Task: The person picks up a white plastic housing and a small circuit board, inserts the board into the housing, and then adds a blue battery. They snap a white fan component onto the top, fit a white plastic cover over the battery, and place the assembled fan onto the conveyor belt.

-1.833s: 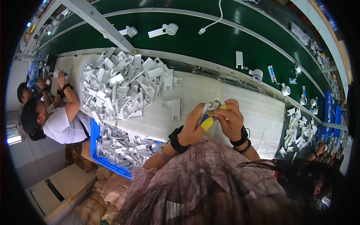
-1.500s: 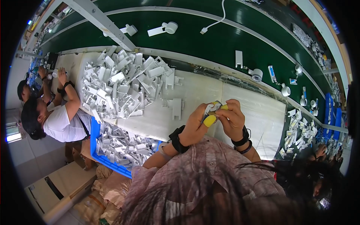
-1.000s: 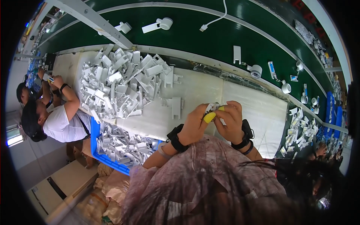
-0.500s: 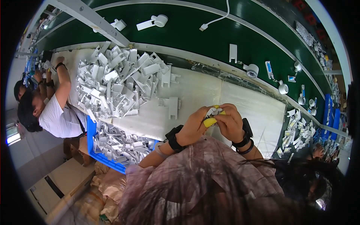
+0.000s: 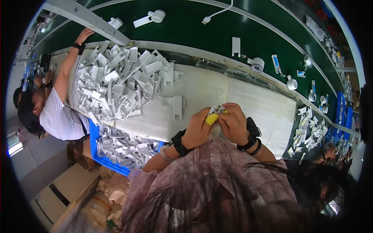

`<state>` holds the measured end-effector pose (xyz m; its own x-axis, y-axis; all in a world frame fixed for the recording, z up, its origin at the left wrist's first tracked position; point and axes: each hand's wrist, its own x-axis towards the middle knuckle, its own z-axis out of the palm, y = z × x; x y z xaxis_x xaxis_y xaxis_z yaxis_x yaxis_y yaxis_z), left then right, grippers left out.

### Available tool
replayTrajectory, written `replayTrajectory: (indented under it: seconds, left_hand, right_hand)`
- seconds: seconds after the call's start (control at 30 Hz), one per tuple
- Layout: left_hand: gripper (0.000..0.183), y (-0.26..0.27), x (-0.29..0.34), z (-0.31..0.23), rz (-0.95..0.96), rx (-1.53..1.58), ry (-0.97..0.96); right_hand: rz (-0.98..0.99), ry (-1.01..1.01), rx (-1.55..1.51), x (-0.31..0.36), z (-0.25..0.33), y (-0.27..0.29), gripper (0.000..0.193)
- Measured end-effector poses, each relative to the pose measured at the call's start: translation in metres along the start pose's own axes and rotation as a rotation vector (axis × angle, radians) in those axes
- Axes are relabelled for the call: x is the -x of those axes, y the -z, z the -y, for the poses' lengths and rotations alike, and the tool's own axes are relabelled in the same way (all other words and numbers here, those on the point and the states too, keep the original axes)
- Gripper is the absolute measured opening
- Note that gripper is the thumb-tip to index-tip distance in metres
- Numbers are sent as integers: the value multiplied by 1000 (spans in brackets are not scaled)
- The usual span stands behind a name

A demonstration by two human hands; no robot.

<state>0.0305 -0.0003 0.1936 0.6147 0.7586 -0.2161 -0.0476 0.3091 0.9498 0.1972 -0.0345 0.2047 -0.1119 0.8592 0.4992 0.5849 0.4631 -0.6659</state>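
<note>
Close in front of my chest, my left hand (image 5: 196,130) and my right hand (image 5: 236,126) come together around a small white plastic part (image 5: 217,110). Fingers of both hands are closed on it, and yellow coverings show on some fingertips. Much of the part is hidden by the fingers, so its exact kind cannot be made out. Left of my hands, one flat white plastic housing (image 5: 177,107) lies on the pale work surface (image 5: 202,91). Beyond it rises a big heap of similar white housings (image 5: 116,81).
A blue bin (image 5: 94,145) of white parts stands at the lower left. On the green conveyor belt (image 5: 186,25) lie round-headed white units (image 5: 256,65) and a white cable (image 5: 217,13). More small parts (image 5: 309,132) lie at right. A co-worker (image 5: 58,116) stands at left.
The co-worker's arm at left has stretched out toward the belt. My fingers have shifted on the white part, which is turned a little. The whole view has moved slightly.
</note>
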Motion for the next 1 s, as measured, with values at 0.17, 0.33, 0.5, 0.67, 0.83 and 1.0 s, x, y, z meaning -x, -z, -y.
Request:
replayTrajectory:
  seconds: [0.17,0.33,0.5,0.67,0.83,1.0]
  left_hand:
    - [33,7,-8,6,-52,64,15]
    - [43,15,-14,33,-317,61,-74]
    - [40,35,-11,45,-279,34,-8]
    - [34,36,-14,44,-196,43,70]
    - [30,45,-13,54,-159,69,77]
    - [29,46,-16,57,-79,36,81]
  right_hand:
    - [45,20,7,-18,-18,-4,19]
    - [78,-237,-84,-46,-62,-12,10]
    - [-55,-438,-163,-89,-137,-44,7]
    - [-196,-587,-250,-120,-207,-56,19]
    - [-145,-310,291,-107,-235,-24,29]
    - [26,-282,913,-67,-245,14,26]
